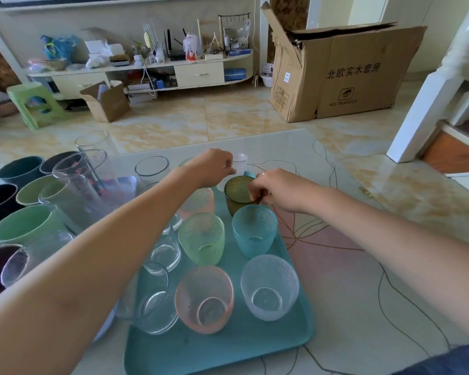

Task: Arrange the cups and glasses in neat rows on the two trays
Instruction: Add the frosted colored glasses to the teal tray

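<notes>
Over glossy tabletop (363, 293), left hand (211, 169) pinches small frosted cup (240, 162); right hand (279, 189) grips dimpled olive glass (237, 192).

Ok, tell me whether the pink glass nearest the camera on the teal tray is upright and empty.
Upright and empty: the pink glass stands mouth-up on the teal tray, and its bare base shows through the opening.

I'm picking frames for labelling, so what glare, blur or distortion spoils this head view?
Head view: wide-angle bending curves the white pillar and stretches both forearms; daylight glares on the floor tiles and glass tabletop; the clear glasses under the left arm smear together; the left hand and right hand look slightly soft.
</notes>
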`<state>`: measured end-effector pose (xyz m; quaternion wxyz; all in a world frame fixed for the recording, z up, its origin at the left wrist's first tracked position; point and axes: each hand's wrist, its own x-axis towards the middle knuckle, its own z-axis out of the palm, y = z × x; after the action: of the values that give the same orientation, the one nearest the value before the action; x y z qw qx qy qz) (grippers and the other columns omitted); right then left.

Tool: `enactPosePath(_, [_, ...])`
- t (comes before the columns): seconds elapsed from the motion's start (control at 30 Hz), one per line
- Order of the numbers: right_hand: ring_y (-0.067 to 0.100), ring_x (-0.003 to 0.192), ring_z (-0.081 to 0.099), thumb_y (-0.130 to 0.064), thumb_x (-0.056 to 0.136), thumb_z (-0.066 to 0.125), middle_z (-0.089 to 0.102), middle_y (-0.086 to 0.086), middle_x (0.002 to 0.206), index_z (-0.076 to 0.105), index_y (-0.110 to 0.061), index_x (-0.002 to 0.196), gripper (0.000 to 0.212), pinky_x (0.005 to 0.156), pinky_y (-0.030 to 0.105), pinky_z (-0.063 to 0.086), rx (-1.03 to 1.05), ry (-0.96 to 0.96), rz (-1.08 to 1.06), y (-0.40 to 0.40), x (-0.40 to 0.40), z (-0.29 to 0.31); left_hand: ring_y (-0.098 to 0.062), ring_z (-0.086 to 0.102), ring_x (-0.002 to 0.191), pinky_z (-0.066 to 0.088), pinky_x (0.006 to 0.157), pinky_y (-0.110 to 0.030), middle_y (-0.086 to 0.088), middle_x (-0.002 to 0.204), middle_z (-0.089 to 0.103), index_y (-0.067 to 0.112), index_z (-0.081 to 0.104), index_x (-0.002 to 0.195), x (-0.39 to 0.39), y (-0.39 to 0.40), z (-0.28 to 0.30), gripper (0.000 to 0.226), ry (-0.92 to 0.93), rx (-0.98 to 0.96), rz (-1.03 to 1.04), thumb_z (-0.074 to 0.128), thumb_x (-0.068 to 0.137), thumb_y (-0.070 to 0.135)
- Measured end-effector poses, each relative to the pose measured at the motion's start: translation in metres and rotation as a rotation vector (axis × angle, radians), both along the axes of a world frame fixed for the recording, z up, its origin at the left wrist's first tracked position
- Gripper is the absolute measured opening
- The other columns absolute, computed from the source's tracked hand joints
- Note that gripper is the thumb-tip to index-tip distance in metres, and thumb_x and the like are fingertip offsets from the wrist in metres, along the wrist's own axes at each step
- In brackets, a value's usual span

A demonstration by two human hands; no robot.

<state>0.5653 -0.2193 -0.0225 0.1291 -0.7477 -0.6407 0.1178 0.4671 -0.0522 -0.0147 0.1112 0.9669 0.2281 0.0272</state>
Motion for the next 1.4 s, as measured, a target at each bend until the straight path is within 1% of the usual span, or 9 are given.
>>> enactPosePath(0.1, [0.014, 0.083, 0.056, 0.008, 0.08, 0.049, 0.066, 0.002, 0.098, 0.068, -0.014, 0.093, 0.032, 0.077, 0.026, 0.043, 0.016, 0.034, -0.02, -0.004, 0.003, -0.005, -0.029, 0.052, 0.105, 0.036, 0.091, -0.037, -0.011, 0.112, 0.061, 0.01, 0.06, 0.103, -0.001, -0.002, -0.006, 0.028, -0.002, 0.025, 0.009, 0.052, 0.093, 0.034])
enactPosePath(0.2, [0.013, 0.084, 0.058, 0.008, 0.08, 0.049, 0.068, 0.002, 0.098, 0.07, -0.016, 0.093, 0.034, 0.076, 0.024, 0.043, 0.039, 0.07, -0.036, -0.003, 0.005, -0.007, -0.023, 0.05, 0.119, 0.007, 0.116, -0.048, -0.003, 0.121, 0.062, 0.018, 0.06, 0.11, -0.001, -0.001, -0.012, 0.027, 0.021, 0.086, 0.008, 0.046, 0.095, 0.035])
enactPosePath(0.3, [0.012, 0.082, 0.057, 0.007, 0.082, 0.051, 0.067, 0.001, 0.096, 0.071, -0.017, 0.093, 0.033, 0.069, 0.018, 0.04, 0.057, 0.075, -0.022, -0.001, 0.004, -0.009, -0.02, 0.05, 0.121, -0.006, 0.117, -0.052, 0.001, 0.123, 0.062, 0.024, 0.06, 0.114, -0.001, 0.0, -0.017, 0.027, 0.064, 0.153, 0.006, 0.041, 0.097, 0.033])
enactPosePath(0.5, [0.013, 0.085, 0.057, 0.008, 0.083, 0.051, 0.066, -0.001, 0.098, 0.071, -0.02, 0.098, 0.037, 0.076, 0.024, 0.042, 0.08, 0.085, -0.025, 0.0, 0.003, -0.013, -0.025, 0.048, 0.121, 0.034, 0.105, -0.038, -0.004, 0.13, 0.056, 0.023, 0.059, 0.116, -0.003, 0.003, -0.016, 0.027, -0.044, 0.024, -0.061, 0.058, 0.089, 0.025])
enactPosePath(0.8, [0.017, 0.084, 0.059, 0.016, 0.081, 0.04, 0.052, -0.004, 0.123, 0.061, -0.026, 0.109, 0.055, 0.081, 0.04, 0.05, 0.077, 0.081, -0.084, -0.008, -0.001, -0.007, -0.024, 0.053, 0.117, 0.046, 0.093, -0.044, -0.003, 0.137, 0.049, 0.021, 0.053, 0.123, -0.034, -0.006, 0.005, 0.049, -0.11, 0.055, -0.034, 0.042, 0.088, -0.009])
enactPosePath(0.9, [0.017, 0.084, 0.055, 0.007, 0.085, 0.044, 0.051, -0.007, 0.108, 0.058, -0.027, 0.112, 0.045, 0.078, 0.035, 0.047, 0.13, 0.117, -0.159, -0.021, -0.004, -0.001, -0.025, 0.053, 0.111, 0.049, 0.075, -0.039, -0.002, 0.133, 0.052, 0.021, 0.053, 0.12, -0.06, -0.018, 0.019, 0.062, -0.248, 0.149, 0.03, 0.031, 0.078, -0.018])
enactPosePath(1.0, [0.021, 0.08, 0.062, -0.014, 0.089, 0.055, 0.058, -0.01, 0.079, 0.059, -0.022, 0.091, 0.009, 0.065, 0.026, 0.045, -0.012, 0.067, -0.257, -0.042, -0.006, -0.001, -0.027, 0.051, 0.11, 0.042, 0.066, -0.033, -0.005, 0.126, 0.056, 0.018, 0.053, 0.116, -0.096, -0.032, 0.029, 0.062, -0.442, 0.25, 0.137, 0.036, 0.07, -0.02])
enactPosePath(1.17, [0.024, 0.045, 0.064, -0.034, 0.098, 0.044, 0.065, 0.012, 0.065, 0.054, -0.004, 0.083, 0.036, 0.04, 0.026, 0.051, -0.383, 0.264, -0.468, -0.074, -0.02, -0.019, -0.028, 0.054, 0.106, 0.049, 0.075, -0.039, -0.008, 0.122, 0.058, 0.016, 0.055, 0.112, -0.169, -0.046, 0.025, 0.059, -0.61, 0.124, 0.307, 0.035, 0.07, -0.02])
enactPosePath(1.4, [0.022, 0.036, 0.059, -0.031, 0.096, 0.045, 0.06, 0.013, 0.061, 0.051, -0.008, 0.076, 0.031, 0.036, 0.026, 0.049, -0.404, 0.376, -0.498, -0.095, -0.051, -0.042, -0.017, 0.056, 0.108, 0.04, 0.093, -0.024, -0.005, 0.125, 0.061, 0.013, 0.055, 0.122, -0.218, -0.073, 0.004, 0.056, -0.835, -0.024, 0.354, 0.034, 0.079, -0.016])
